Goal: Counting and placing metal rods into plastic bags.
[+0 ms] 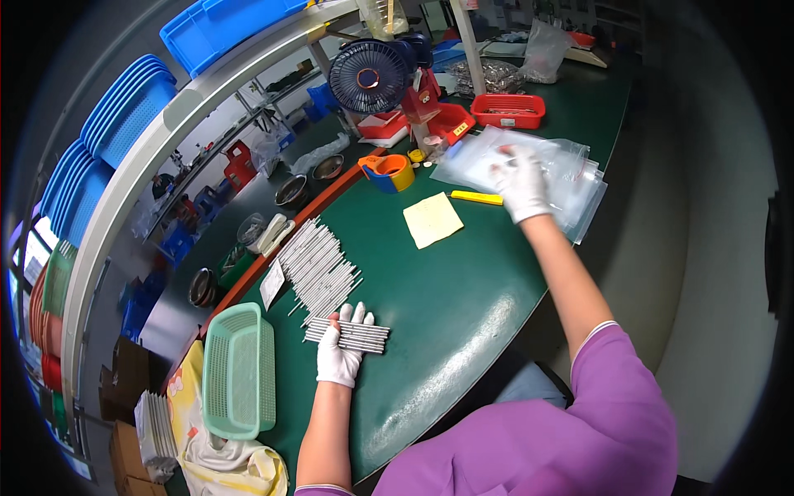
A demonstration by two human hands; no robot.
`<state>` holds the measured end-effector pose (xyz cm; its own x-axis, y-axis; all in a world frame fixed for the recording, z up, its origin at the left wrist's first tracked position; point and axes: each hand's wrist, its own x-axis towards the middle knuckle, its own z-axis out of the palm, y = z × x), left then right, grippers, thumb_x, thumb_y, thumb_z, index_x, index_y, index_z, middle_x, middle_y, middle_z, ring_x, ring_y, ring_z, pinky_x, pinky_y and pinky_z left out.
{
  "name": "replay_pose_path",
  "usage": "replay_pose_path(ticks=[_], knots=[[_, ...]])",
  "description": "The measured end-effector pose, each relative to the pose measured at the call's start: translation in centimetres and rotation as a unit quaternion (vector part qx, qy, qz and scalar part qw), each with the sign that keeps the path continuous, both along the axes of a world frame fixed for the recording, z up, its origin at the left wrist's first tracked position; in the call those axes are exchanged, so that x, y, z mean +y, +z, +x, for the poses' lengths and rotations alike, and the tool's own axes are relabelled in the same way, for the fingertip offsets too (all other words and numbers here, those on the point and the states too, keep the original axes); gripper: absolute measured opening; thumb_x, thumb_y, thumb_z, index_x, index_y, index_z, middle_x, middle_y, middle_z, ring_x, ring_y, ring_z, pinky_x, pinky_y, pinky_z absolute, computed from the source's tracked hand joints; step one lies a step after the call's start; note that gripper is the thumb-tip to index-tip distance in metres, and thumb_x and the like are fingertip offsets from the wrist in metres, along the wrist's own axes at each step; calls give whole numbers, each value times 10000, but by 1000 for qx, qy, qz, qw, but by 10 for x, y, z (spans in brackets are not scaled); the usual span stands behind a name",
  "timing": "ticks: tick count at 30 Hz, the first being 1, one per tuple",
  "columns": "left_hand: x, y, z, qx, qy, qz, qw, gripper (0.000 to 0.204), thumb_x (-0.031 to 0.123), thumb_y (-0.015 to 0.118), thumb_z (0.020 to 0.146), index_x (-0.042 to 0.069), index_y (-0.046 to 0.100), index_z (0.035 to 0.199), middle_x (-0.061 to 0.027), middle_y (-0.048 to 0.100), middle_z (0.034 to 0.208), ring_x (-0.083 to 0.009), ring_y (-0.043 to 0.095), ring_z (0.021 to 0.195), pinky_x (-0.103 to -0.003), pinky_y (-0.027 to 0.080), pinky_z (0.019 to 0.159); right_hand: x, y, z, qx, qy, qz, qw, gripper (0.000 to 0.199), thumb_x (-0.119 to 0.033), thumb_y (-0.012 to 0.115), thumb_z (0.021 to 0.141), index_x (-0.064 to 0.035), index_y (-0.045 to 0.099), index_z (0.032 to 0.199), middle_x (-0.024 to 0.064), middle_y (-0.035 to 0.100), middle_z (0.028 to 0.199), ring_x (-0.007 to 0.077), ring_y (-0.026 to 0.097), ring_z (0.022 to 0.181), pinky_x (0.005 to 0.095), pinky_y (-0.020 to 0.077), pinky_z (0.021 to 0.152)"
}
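Metal rods [351, 335] lie gripped in left hand [341, 347]; right hand [521, 182] rests open on plastic bags [571, 178].

White cloth gloves are worn on the left hand [341, 351] and right hand [521, 180], dull metal rods [347, 335] are held, and glossy clear plastic bags [529, 169] are touched on the matt green table [447, 298].
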<state>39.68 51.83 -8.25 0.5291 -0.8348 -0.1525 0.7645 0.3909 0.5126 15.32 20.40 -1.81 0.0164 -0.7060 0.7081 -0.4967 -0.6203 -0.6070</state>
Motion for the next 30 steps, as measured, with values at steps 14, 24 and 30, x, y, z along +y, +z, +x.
replay_pose_path(ticks=[14, 24, 30], knots=[[-7, 8, -6, 12, 30, 53, 998, 83, 90, 466, 926, 48, 447, 995, -200, 502, 1186, -428, 448, 1186, -630, 381, 977, -82, -16, -96, -53, 16, 67, 996, 210, -223, 667, 818, -52, 549, 849, 77, 604, 806, 165, 575, 744, 285, 459, 714], [-5, 1, -4, 15, 23, 11, 1000, 134, 93, 496, 905, 51, 457, 1026, -193, 521, 1186, -424, 467, 1171, -620, 389, 971, 74, 73, -22, -284, 342, 23, 896, 82, -117, 567, 915, -64, 509, 936, -28, 507, 857, 51, 471, 784, 197, 409, 753], [-3, 9, 9, 4, 138, 20, 990, 118, 104, 413, 945, 32, 428, 1037, -206, 492, 1232, -393, 460, 1192, -588, 387, 985, 218, -25, -24, -221, 470, 430, 738, 474, 50, 699, 715, -65, 380, 1046, 11, 493, 820, 86, 512, 735, 224, 449, 675]])
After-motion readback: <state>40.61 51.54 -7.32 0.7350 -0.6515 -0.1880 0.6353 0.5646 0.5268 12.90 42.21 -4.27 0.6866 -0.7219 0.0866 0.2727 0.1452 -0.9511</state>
